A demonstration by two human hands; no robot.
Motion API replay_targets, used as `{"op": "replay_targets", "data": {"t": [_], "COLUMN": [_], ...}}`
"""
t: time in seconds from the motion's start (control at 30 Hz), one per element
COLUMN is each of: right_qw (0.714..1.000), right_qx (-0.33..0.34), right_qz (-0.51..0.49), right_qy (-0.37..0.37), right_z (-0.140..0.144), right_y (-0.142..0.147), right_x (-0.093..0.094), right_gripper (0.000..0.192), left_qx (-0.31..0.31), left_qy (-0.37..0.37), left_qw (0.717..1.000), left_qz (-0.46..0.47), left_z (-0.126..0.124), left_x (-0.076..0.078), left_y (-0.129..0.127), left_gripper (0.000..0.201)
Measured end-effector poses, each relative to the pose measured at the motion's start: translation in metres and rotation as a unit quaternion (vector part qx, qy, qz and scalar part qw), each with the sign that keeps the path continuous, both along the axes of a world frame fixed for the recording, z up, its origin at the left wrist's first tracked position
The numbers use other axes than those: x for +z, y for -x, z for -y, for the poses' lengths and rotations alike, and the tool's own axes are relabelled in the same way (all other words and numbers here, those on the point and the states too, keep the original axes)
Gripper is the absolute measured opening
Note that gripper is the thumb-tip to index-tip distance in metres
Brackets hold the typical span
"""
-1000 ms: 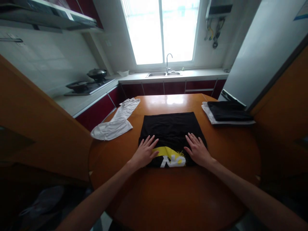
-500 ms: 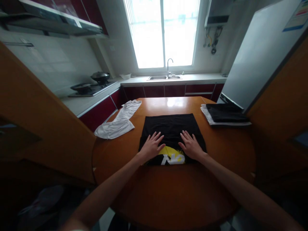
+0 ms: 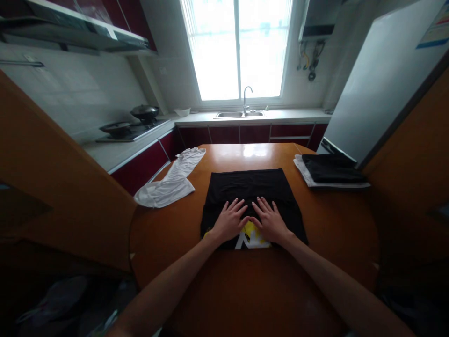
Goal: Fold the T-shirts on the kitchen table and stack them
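Observation:
A black T-shirt (image 3: 247,184) with a yellow and white print lies folded on the wooden table (image 3: 256,285) in front of me. My left hand (image 3: 229,220) rests flat on it, fingers spread, left of the print. On the other side my right hand (image 3: 270,221) lies flat too, its fingers apart. The two thumbs come close together over the yellow part of the print and cover some of it. Neither hand grips the fabric.
A crumpled white garment (image 3: 171,180) lies at the table's left edge. To the right is a stack of folded clothes, a black one (image 3: 329,168) on top of white (image 3: 304,171). Behind the table are a sink (image 3: 229,114), a stove with pans (image 3: 144,112) and a fridge (image 3: 380,79).
Both hands have slid inward across the black T-shirt, so the thumbs now nearly meet over the print. The view has shifted slightly; the other clothes have stayed in place.

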State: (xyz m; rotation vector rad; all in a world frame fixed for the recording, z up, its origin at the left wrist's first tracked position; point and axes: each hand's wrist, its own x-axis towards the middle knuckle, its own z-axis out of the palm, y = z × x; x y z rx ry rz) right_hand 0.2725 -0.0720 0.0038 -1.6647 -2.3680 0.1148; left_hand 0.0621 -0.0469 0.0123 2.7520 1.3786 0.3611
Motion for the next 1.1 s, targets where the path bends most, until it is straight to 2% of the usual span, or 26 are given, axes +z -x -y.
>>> {"op": "replay_targets", "data": {"t": [0.13,0.23,0.4,0.67,0.77,0.83,0.97,1.1], "right_qw": [0.999,0.999,0.996,0.995,0.993,0.988,0.981,0.976], "right_qx": [0.013,-0.006,-0.082,-0.088,-0.116,-0.148,-0.186,-0.208], "right_qz": [-0.001,-0.005,-0.003,-0.006,-0.003,0.005,0.011,-0.005], "right_qy": [0.048,0.038,0.022,0.044,0.038,0.034,0.052,0.066], "right_z": [0.000,-0.005,-0.015,-0.021,-0.020,-0.020,-0.023,-0.029], "right_y": [0.003,-0.002,-0.019,-0.028,-0.038,-0.049,-0.068,-0.076], "right_x": [-0.003,-0.004,-0.005,-0.009,-0.011,-0.013,-0.015,-0.010], "right_gripper": [0.067,0.064,0.062,0.063,0.065,0.067,0.072,0.073], "left_qx": [0.003,0.008,0.046,0.063,0.081,0.122,0.178,0.186], "left_qy": [0.043,0.042,0.038,0.065,0.047,0.031,0.047,0.072], "left_qw": [0.999,0.999,0.998,0.996,0.996,0.992,0.983,0.980], "left_qz": [-0.021,-0.017,-0.019,-0.025,-0.004,-0.002,-0.023,-0.023], "left_z": [-0.002,-0.002,-0.002,-0.003,-0.007,-0.011,-0.020,-0.026], "left_x": [-0.007,-0.007,-0.004,-0.007,-0.005,-0.004,-0.008,-0.008], "left_y": [-0.001,0.002,0.008,0.009,0.021,0.036,0.063,0.066], "left_gripper": [0.064,0.065,0.065,0.063,0.059,0.058,0.058,0.059]}}
